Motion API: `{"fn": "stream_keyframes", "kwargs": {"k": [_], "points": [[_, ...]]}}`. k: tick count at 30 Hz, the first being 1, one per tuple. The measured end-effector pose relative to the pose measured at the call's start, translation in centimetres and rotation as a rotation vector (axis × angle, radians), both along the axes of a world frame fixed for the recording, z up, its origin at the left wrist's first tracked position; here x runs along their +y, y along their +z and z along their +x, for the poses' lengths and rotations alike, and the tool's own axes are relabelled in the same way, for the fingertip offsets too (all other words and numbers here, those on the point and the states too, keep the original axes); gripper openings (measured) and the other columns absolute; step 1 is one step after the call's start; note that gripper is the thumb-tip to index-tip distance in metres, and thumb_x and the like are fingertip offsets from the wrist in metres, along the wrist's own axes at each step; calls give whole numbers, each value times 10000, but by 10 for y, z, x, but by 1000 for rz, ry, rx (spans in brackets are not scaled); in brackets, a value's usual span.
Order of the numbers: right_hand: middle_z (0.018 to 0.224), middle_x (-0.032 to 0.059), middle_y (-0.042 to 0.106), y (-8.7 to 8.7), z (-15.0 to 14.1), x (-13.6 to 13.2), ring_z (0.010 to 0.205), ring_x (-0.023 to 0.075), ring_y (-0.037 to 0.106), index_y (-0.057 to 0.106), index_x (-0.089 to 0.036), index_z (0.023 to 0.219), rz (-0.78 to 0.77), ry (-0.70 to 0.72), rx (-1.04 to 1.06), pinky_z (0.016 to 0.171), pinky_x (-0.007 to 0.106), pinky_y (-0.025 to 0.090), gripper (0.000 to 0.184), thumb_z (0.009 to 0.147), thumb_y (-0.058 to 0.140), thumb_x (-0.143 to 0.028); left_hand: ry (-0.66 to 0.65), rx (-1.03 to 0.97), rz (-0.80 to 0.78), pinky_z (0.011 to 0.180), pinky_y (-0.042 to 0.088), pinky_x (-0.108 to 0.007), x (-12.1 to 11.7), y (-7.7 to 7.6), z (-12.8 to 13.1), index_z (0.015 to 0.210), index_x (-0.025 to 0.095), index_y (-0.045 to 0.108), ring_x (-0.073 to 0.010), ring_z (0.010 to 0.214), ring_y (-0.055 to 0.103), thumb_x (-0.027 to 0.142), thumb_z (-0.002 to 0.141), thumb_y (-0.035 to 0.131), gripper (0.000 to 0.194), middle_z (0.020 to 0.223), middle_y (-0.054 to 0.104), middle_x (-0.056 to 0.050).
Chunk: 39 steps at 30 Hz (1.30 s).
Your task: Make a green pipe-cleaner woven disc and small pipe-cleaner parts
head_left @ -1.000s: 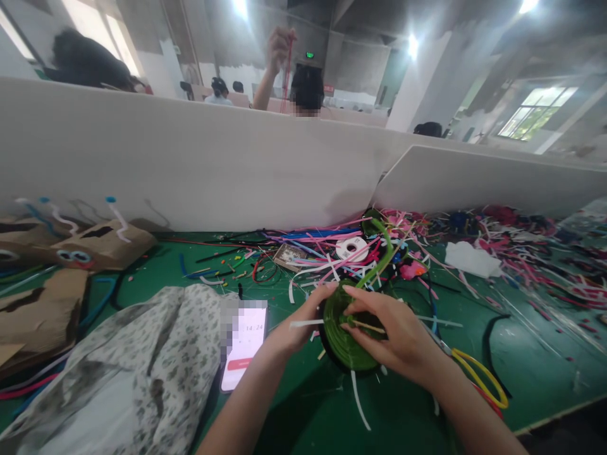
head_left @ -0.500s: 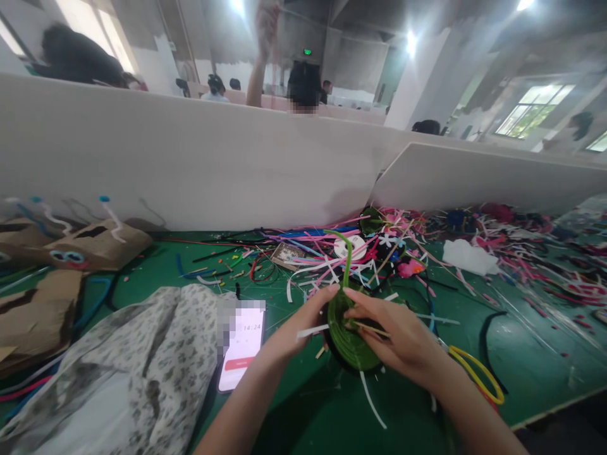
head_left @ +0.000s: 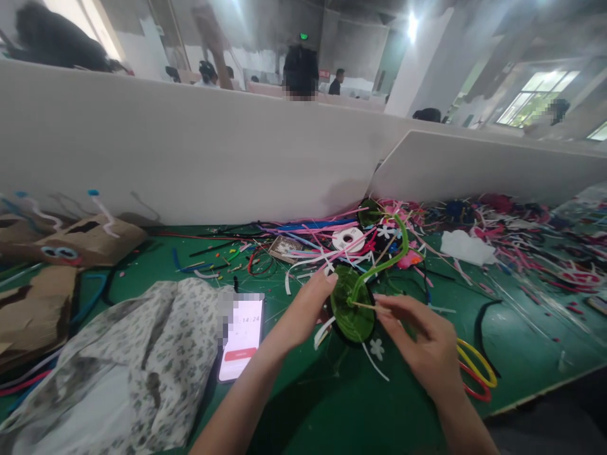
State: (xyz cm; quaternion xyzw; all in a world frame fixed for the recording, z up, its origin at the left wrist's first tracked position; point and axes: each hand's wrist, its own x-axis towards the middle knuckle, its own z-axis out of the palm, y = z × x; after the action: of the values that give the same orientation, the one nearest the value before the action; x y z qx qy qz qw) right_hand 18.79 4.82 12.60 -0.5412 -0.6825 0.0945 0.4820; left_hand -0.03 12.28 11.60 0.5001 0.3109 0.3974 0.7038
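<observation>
Over the bench [head_left: 535,360], inward from its front edge, our left hand [head_left: 308,309] clasps the green disc [head_left: 355,325] by its left rim, likely to steady it, while our right hand [head_left: 424,341] pinches a thin stick [head_left: 365,305] by its outer end. The disc lies between both hands, the stick's inner end at its centre.

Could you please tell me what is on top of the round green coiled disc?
On the round green coiled disc, a bent green strand and a thin tan stick, pinched in the right hand, both reach the middle. The disc's underside is hidden.
</observation>
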Motion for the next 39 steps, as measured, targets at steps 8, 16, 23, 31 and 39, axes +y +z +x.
{"fn": "stream_keyframes", "kwargs": {"k": [8,16,23,31,39], "points": [[833,37,720,-2,-25,15,807,204,674,687,-230,820,21,-29,-3,738,343,552,48,828,681,-276,95,236,490,1067,280,-317,-2,8,-4,1258,220,570,-227,1154,483,417,985,387,383,1250,577,-65],[824,25,724,0,-33,18,801,204,668,714,-248,831,61,-25,106,729,360,542,43,818,690,-215,93,218,517,1034,316,-318,-6,10,-12,1278,227,558,-257,1123,483,462,971,390,422,1222,585,-67],[818,29,730,4,-40,27,809,216,672,726,-262,794,55,25,167,728,381,555,76,783,714,-188,124,219,538,1007,341,-338,-12,12,-18,1261,228,556,-256,1083,492,467,969,388,413,1229,560,-77],[787,6,727,2,-44,37,764,198,679,717,-264,800,-7,-3,204,687,327,572,131,715,759,-174,162,243,447,1047,320,-327,-14,4,-22,1343,261,504,-279,1264,400,473,974,374,445,1385,477,-60],[865,28,711,4,-44,34,825,209,667,711,-266,867,22,-9,188,728,349,556,157,732,773,-214,135,226,367,1065,308,-309,-15,1,-22,1367,264,481,-281,1370,293,493,971,371,471,1433,457,-45]]}}
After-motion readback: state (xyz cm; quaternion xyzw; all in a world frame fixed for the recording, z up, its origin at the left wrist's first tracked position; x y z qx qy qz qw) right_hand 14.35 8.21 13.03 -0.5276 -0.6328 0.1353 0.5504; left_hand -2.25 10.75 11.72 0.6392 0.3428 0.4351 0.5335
